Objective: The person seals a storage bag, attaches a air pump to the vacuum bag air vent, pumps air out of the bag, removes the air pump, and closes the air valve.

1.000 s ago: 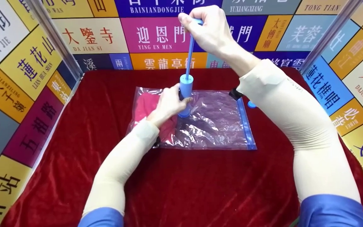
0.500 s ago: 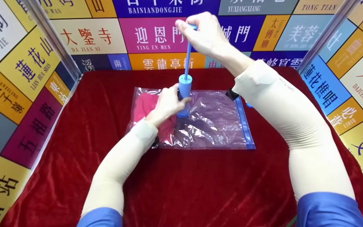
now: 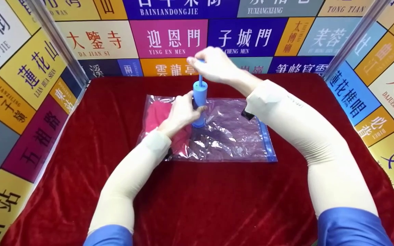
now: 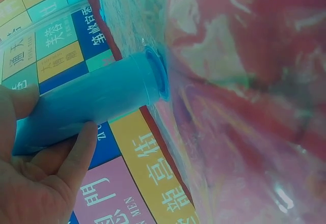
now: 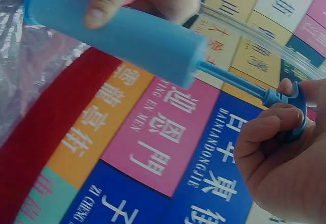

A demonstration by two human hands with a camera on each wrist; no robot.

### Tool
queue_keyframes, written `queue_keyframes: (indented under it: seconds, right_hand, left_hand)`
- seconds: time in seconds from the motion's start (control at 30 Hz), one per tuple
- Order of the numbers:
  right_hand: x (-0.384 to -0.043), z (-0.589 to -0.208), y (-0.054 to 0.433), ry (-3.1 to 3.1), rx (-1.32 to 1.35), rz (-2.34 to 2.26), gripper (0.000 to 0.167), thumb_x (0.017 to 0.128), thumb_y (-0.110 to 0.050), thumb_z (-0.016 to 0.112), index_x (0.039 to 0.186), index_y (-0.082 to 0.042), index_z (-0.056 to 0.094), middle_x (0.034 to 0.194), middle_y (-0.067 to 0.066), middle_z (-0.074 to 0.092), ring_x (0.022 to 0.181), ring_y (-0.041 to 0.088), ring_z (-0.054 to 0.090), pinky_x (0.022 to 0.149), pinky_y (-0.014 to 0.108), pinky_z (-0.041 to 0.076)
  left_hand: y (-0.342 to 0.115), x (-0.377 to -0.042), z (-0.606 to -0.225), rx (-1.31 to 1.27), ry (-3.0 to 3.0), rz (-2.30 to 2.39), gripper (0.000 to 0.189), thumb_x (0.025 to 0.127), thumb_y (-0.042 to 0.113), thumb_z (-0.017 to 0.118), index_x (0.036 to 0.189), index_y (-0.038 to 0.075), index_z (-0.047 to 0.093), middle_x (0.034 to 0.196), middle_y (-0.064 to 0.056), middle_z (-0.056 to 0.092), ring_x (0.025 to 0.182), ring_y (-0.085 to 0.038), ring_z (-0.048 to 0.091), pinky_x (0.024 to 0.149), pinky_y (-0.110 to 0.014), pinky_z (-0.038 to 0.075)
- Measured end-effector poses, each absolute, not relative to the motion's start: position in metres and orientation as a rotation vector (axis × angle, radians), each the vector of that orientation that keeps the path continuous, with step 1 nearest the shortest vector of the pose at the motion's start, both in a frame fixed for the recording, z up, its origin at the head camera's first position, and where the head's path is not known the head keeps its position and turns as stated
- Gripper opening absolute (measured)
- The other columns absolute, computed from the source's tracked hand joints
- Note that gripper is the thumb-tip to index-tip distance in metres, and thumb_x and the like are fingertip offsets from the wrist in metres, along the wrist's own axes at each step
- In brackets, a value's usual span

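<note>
A blue hand pump (image 3: 200, 91) stands upright on a clear vacuum storage bag (image 3: 233, 133), its base against the plastic. Inside the bag's left part lies a folded pink cloth (image 3: 157, 114). My left hand (image 3: 182, 111) grips the pump's barrel (image 4: 97, 99), thumb on one side and fingers on the other. Above it, my right hand (image 3: 214, 65) holds the T-shaped handle (image 5: 295, 112), fingers curled round it. A short length of the plunger rod (image 5: 232, 79) shows between handle and barrel. What lies under the pump's base is hidden.
A blue zip strip (image 3: 267, 140) runs along the bag's right edge. Dark red velvet (image 3: 217, 198) covers the table. Printed panels (image 3: 169, 37) stand at the back and both sides, with clear corner posts (image 3: 62, 41) between them.
My right hand has come down, pushing the plunger rod further into the barrel. The left hand keeps its grip on the barrel. A small blue disc is now hidden behind my right sleeve.
</note>
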State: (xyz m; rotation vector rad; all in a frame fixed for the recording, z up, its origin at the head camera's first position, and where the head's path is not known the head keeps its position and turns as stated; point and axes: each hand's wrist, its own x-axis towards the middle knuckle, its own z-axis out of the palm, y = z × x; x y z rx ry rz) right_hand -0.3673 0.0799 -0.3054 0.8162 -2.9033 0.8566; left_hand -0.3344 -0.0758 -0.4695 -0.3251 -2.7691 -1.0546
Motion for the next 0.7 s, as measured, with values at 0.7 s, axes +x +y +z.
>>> queue_keyframes:
  seconds: [0.7]
  right_hand:
    - [-0.371, -0.363, 0.082, -2.767, 0.935, 0.903, 0.043, 0.115, -0.037, 0.056, 0.075, -0.021, 0.054, 0.070, -0.005, 0.048, 0.076, 0.019, 0.050, 0.074, 0.031, 0.040]
  left_hand:
    - [-0.078, -0.337, -0.472, -0.389, -2.747, -1.017, 0.049, 0.096, 0.033, 0.087, 0.133, 0.008, 0.068, 0.111, -0.016, 0.084, 0.104, -0.037, 0.083, 0.098, -0.048, 0.069]
